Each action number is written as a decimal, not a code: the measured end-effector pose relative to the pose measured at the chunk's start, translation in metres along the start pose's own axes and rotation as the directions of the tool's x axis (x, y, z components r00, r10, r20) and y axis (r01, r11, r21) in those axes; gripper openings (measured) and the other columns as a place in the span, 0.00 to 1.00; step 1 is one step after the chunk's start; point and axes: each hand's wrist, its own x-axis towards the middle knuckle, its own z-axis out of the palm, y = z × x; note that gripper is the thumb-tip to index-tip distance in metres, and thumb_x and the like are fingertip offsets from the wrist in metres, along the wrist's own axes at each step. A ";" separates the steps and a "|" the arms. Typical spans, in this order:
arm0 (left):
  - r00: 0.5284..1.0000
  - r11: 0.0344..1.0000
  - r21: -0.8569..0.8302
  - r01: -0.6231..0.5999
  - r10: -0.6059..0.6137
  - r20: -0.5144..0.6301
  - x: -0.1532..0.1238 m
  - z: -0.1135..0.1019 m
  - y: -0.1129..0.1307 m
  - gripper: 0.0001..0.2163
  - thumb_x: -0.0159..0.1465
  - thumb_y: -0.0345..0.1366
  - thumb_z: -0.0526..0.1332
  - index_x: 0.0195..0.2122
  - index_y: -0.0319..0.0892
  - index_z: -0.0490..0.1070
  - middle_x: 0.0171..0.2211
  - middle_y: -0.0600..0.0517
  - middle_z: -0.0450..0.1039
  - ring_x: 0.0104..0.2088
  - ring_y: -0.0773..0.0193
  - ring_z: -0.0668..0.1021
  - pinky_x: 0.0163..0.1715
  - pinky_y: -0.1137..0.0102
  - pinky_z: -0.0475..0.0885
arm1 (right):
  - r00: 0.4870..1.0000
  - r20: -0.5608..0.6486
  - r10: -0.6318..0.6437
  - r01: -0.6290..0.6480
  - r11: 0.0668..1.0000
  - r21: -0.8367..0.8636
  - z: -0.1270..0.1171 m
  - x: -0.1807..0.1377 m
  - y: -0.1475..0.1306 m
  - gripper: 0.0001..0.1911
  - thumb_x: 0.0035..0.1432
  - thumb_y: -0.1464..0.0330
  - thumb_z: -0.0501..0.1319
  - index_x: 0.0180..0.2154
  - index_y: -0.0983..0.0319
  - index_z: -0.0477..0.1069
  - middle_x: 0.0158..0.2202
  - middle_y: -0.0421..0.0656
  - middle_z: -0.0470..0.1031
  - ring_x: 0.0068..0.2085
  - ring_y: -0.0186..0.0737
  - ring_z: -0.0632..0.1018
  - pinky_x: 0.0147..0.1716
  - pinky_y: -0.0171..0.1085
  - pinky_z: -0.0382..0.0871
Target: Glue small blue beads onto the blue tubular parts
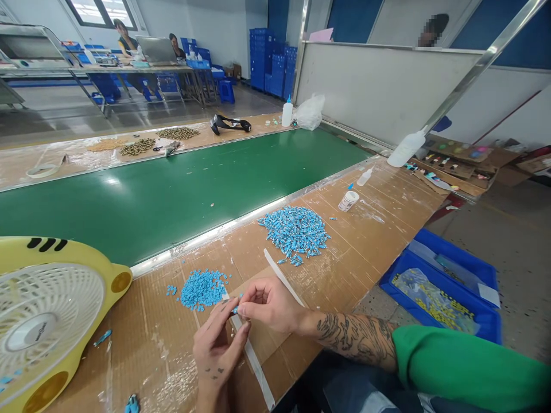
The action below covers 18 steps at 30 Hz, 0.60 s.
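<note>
My left hand (217,347) and my right hand (267,303) meet over the cardboard-covered bench (370,229). Together their fingertips pinch a small blue piece (235,310). Just left of the hands lies a heap of small blue beads (202,288). A larger pile of blue elongated pieces (296,230) lies farther back on the right. A white strip (253,358) runs under my hands toward the near edge, and a second white strip (282,275) lies behind my right hand.
A yellow and white desk fan (47,318) stands at the near left. A green conveyor belt (172,183) runs across behind the bench. A small white jar (348,201) and squeeze bottles (407,148) stand at the right. A blue bin (443,289) sits on the floor. People sit at a far table.
</note>
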 end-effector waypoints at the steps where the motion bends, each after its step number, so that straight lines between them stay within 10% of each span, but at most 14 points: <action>1: 1.000 1.000 -0.002 -0.008 0.008 0.020 -0.001 0.001 -0.001 0.25 0.57 0.25 0.70 0.57 0.46 0.75 0.49 0.44 0.79 0.48 0.55 0.81 0.52 0.62 0.77 | 1.000 0.003 -0.003 0.003 1.000 0.002 0.000 0.000 0.000 0.08 0.52 0.67 0.69 0.30 0.66 0.74 0.26 0.41 0.77 0.27 0.32 0.76 0.30 0.32 0.69; 12: 0.982 0.938 -0.323 0.126 -0.163 -0.091 0.005 0.004 0.010 0.21 0.63 0.28 0.66 0.57 0.47 0.75 0.46 0.47 0.81 0.44 0.61 0.83 0.46 0.72 0.79 | 0.999 0.042 0.035 -0.037 0.997 0.061 0.001 0.002 -0.003 0.12 0.51 0.65 0.71 0.31 0.66 0.73 0.26 0.41 0.77 0.28 0.31 0.77 0.31 0.31 0.69; 18: 0.897 0.919 -0.270 0.286 -0.356 -0.263 -0.001 0.004 -0.004 0.07 0.60 0.34 0.70 0.40 0.42 0.82 0.32 0.49 0.81 0.32 0.60 0.82 0.36 0.69 0.79 | 0.998 0.068 0.005 -0.009 0.998 0.067 -0.013 0.004 -0.003 0.15 0.50 0.62 0.73 0.32 0.67 0.75 0.27 0.41 0.78 0.29 0.31 0.77 0.32 0.32 0.71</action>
